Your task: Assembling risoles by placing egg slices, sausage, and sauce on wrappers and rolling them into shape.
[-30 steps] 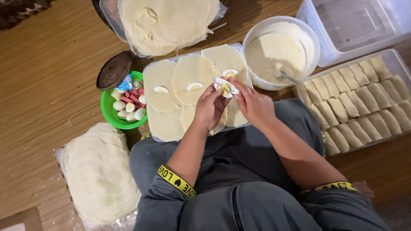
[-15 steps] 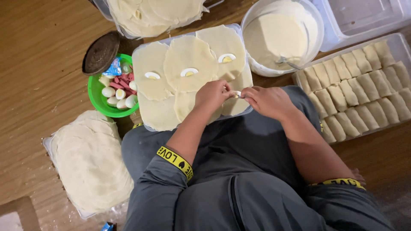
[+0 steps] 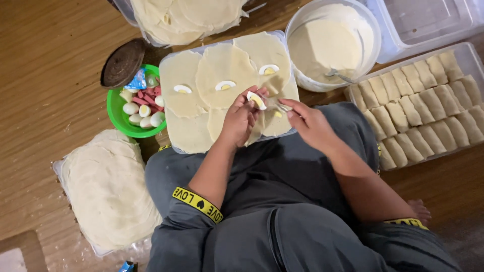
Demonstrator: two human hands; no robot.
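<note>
We note left hand (image 3: pixel 241 121) fingers (image 3: pixel 250 103) pinched on an egg slice (image 3: pixel 256 99), long axis diagonal; right hand (image 3: pixel 308 122) fingers pinch a small tool (image 3: pixel 277 106).

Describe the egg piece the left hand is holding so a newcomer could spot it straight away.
Start at the clear tray of pale round wrappers on the person's lap. At its near edge the left hand pinches an egg wedge, white with a yellow yolk. The other wedges lie flat on wrappers; this one is raised in the fingertips.

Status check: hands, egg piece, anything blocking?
Left hand pinches an egg slice above the wrappers. Right hand beside it, fingers on something thin, unclear. Nothing in the way on the tray.
</note>
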